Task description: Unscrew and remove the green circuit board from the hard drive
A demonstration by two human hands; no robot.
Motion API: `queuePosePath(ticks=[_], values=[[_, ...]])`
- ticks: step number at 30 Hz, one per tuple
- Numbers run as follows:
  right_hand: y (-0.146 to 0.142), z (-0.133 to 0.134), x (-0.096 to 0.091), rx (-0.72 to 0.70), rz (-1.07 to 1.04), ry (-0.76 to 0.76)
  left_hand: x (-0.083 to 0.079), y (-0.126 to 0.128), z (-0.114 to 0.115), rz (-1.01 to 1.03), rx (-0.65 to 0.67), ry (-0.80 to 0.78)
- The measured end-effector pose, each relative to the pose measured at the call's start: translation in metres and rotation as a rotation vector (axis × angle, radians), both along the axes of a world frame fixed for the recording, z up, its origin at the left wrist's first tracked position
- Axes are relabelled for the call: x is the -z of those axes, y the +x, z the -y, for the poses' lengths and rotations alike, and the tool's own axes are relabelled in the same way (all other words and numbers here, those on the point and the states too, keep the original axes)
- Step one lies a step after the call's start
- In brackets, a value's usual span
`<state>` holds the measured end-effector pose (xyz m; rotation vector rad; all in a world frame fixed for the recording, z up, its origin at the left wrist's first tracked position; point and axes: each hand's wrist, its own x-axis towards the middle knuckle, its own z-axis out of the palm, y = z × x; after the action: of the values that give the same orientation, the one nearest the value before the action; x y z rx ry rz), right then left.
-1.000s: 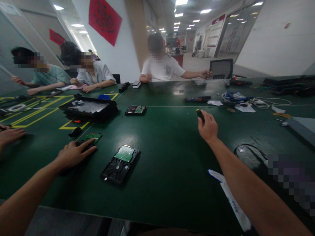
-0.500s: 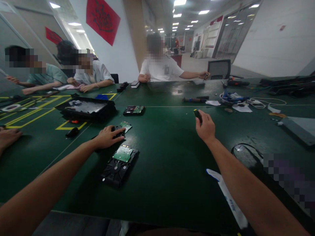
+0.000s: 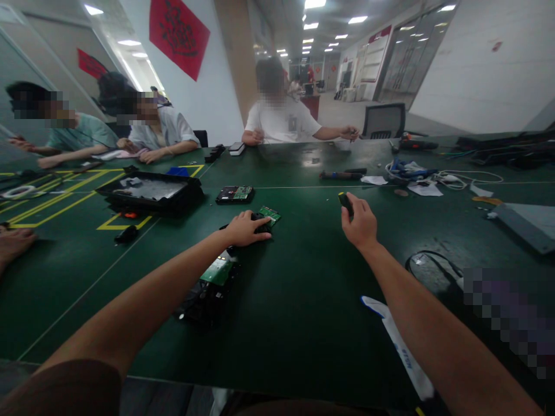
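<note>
My left hand [image 3: 244, 229] is closed over the top of a black hard drive [image 3: 262, 222], gripping it near the middle of the green table [image 3: 312, 277]. A green circuit board [image 3: 271, 215] shows at the drive's far end, while palm and fingers cover much of the rest. Under my left forearm lies a second black hard drive [image 3: 203, 301] with a green circuit board, partly hidden. To the right, my right hand [image 3: 361, 221] is wrapped around a dark handle with a yellow end [image 3: 344, 202]. Its other end is hidden, so its kind is unclear.
Another hard drive [image 3: 235, 195] lies farther back, beside a black tray [image 3: 150, 193]. A white and blue strip [image 3: 401, 352] lies by my right forearm. Cables [image 3: 410, 171], papers and a grey metal box [image 3: 526, 225] are at right. Several people sit around the table.
My left hand has moved right with the hard drive, and my left forearm now covers part of the other drive. My right hand stays almost in place.
</note>
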<state>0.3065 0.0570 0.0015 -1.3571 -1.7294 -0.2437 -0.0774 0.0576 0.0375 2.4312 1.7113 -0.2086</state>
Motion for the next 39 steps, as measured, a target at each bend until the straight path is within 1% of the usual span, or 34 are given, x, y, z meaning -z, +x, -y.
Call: queuePosePath(ticks=[3,5,7,10,13,15,17,20,22,23,25,26,28,30,32,34,36,39], values=[[-0.002,0.000,0.001,-0.008,0.039,-0.028,-0.001,0.041,0.006,0.013,-0.004,0.017],[-0.003,0.001,0.001,-0.022,0.067,-0.072,-0.001,0.069,0.012,0.005,-0.024,0.031],[-0.004,0.001,0.001,-0.026,0.089,-0.127,0.000,0.098,0.020,0.011,-0.045,0.055],[-0.005,0.002,0.002,-0.016,0.117,-0.199,0.001,0.139,0.034,0.038,-0.044,0.075],[-0.004,0.001,0.004,0.002,0.137,-0.254,0.002,0.174,0.047,0.078,-0.062,0.078],[-0.001,0.000,0.005,0.033,0.137,-0.279,0.002,0.192,0.054,0.105,-0.084,0.083],[0.001,-0.001,0.007,0.070,0.133,-0.301,0.002,0.204,0.060,0.128,-0.094,0.080],[0.005,-0.002,0.009,0.107,0.127,-0.335,-0.001,0.210,0.068,0.169,-0.109,0.076],[0.006,-0.003,0.009,0.116,0.124,-0.345,-0.007,0.203,0.076,0.196,-0.098,0.114],[0.007,-0.003,0.010,0.115,0.123,-0.347,-0.010,0.195,0.081,0.200,-0.088,0.149],[0.007,-0.004,0.010,0.112,0.125,-0.353,-0.016,0.170,0.093,0.184,-0.077,0.217],[0.007,-0.005,0.011,0.110,0.127,-0.358,-0.018,0.153,0.100,0.155,-0.079,0.243],[0.007,-0.006,0.011,0.111,0.133,-0.363,-0.019,0.112,0.115,0.063,-0.130,0.282],[0.007,-0.007,0.012,0.111,0.140,-0.356,-0.018,0.067,0.131,-0.032,-0.232,0.301],[0.006,-0.007,0.012,0.108,0.146,-0.347,-0.013,0.025,0.147,-0.093,-0.338,0.278],[0.005,-0.006,0.012,0.104,0.148,-0.343,-0.008,-0.007,0.161,-0.090,-0.435,0.238],[0.004,-0.005,0.010,0.106,0.149,-0.337,-0.003,-0.027,0.171,-0.050,-0.497,0.201],[0.004,-0.004,0.009,0.116,0.153,-0.330,0.005,-0.036,0.177,-0.006,-0.530,0.176]])
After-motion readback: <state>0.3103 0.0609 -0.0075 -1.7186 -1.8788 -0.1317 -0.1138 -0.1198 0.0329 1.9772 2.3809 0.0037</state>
